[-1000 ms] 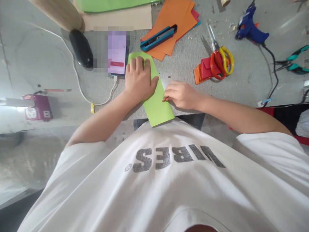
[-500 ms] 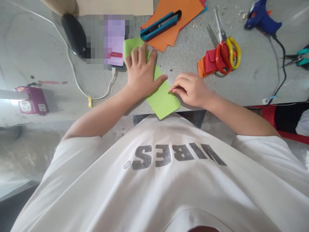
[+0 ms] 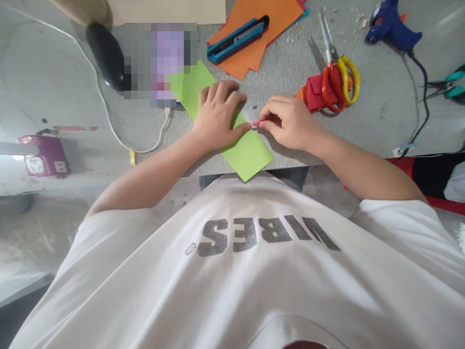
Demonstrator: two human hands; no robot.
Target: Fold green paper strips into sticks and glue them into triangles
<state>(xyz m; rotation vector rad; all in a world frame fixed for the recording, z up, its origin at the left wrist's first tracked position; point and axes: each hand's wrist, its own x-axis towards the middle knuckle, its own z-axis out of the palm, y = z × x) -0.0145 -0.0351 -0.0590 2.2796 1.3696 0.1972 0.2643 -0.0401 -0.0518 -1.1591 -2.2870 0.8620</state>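
Observation:
A folded-looking light green paper sheet (image 3: 250, 157) lies slantwise at the table's front, its near corner sticking out past the edge. My left hand (image 3: 220, 116) rests on it, fingers apart and slightly bent, the thumb reaching toward the paper's right edge. Beside that edge, my right hand (image 3: 286, 121) is closed in a pinch on a small pinkish-red piece (image 3: 256, 123). The piece's tip is close to my left thumb; most of it is hidden in my fingers, and its kind does not show.
Beyond the paper are a blue cutter knife (image 3: 238, 39) on orange sheets (image 3: 250, 65), and scissors (image 3: 336, 72) on folded red paper (image 3: 315, 92). A blurred phone (image 3: 167, 53) with a white cable (image 3: 103, 99) is at left. A blue glue gun (image 3: 392, 26) and pliers (image 3: 448, 87) lie right.
The green paper has turned, its far end swinging left over the phone. My left hand has drawn nearer with fingers more bent. The pink piece has moved slightly away from my body, toward my left thumb.

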